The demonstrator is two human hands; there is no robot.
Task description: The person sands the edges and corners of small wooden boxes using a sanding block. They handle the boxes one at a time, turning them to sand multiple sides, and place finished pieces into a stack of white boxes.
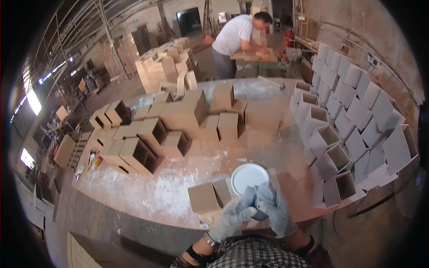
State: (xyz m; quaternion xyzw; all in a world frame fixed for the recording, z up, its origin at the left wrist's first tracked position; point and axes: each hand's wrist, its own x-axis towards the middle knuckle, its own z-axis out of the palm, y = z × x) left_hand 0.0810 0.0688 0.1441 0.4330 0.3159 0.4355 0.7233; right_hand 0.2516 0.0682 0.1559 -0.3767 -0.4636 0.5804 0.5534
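My left hand (pixel 233 215) and my right hand (pixel 273 209), both in pale, stained gloves, meet close in front of my body. Their fingers are bent together around something small that the gloves mostly hide. A dark grey edge shows just under the fingers, too little to name. Right beyond them is a round white tub (pixel 249 177), its top pale and smooth. To the left of the tub stands an open brown box (pixel 203 198), near the table's front edge.
Many brown boxes (pixel 183 114) stand on the white-smeared table (pixel 165 187). Stacked whitish open boxes (pixel 346 118) line the right side. A hammer (pixel 273 83) lies at the far edge. Beyond it, another person (pixel 234 38) bends over a bench; more boxes (pixel 163 64) are piled at back left.
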